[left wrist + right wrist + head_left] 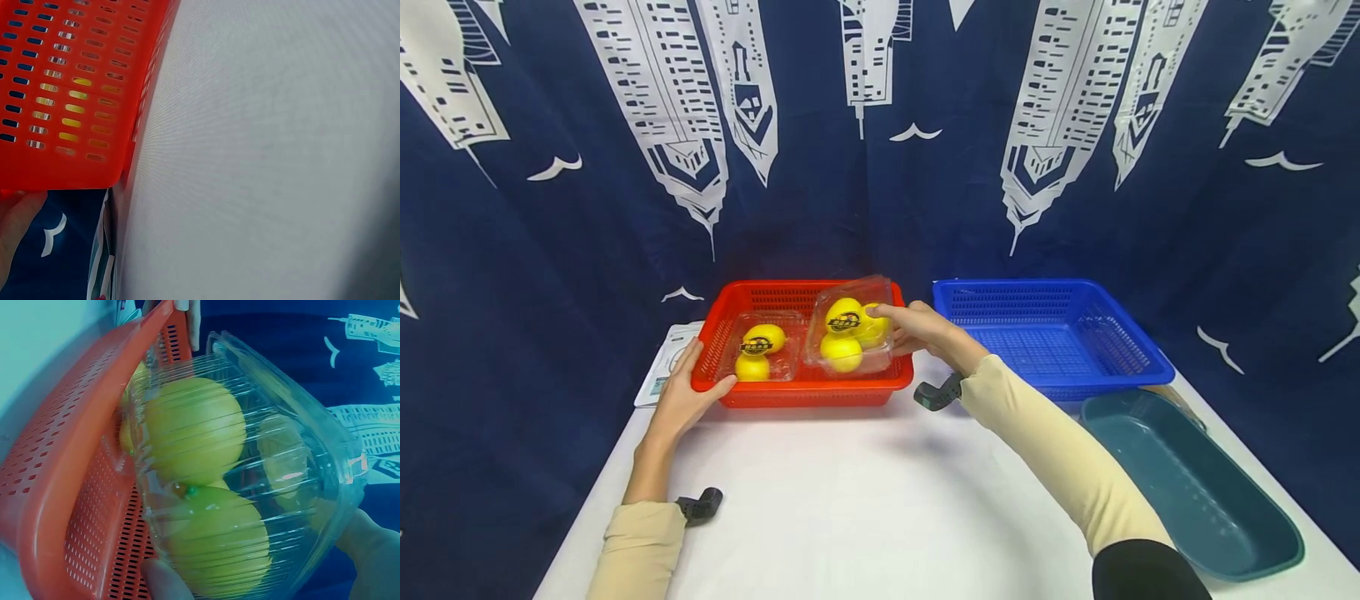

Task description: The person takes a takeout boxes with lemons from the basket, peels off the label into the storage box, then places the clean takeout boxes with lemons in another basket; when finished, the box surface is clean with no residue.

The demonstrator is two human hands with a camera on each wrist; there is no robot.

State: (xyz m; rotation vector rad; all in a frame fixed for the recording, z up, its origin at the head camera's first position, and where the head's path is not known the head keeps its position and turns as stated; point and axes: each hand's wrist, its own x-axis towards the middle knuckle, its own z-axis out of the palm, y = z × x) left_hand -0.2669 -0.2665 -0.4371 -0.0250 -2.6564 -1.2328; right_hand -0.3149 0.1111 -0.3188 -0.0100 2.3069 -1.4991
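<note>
My right hand (925,327) grips a clear plastic box of round yellow fruit (844,354), thumb on its top and fingers at its right side. The box is tilted over the right part of a red basket (820,398) and bears a dark label. Ridged clear walls and yellow fruit fill the right wrist view. Another labelled clear box of yellow fruit (752,367) lies in the basket's left part. At the basket's front left corner rests my left hand (683,400), fingers straight along the left side and thumb against the front rim.
A blue basket (1037,387) stands to the right of the red one. Nearer on the right is a dark teal tray (1195,483). Papers (662,367) lie behind my left hand. A navy patterned curtain (865,208) hangs behind the white table (850,500).
</note>
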